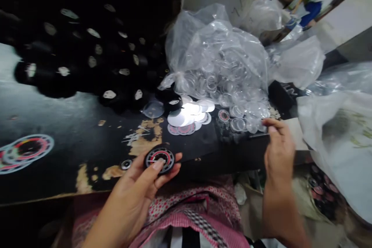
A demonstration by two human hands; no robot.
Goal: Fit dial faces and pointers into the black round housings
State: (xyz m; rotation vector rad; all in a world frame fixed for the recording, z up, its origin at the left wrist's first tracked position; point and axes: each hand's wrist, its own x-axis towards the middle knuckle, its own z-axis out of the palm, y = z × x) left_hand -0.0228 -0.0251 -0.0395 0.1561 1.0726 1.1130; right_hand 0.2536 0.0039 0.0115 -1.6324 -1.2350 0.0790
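My left hand (145, 184) is closed around a round gauge (161, 155) with a black rim, a red-and-white dial and a pale needle. Its thumb presses on the face. At the right edge of a heap of clear plastic discs (240, 124), my right hand (279, 145) has its fingers bent together, slightly blurred. Whatever sits between those fingertips is too small to make out. Between the hands lies a pile of white discs (177, 118), with printed dial discs (186, 128) along its near side.
Behind the heap stands a clear plastic bag (215, 46) full of clear discs. Many black round housings (64, 81) fill the back left. Large printed dials (31, 149) lie at far left, and a small metal ring (126, 164) near my left hand. White sacking (343, 155) hangs at right.
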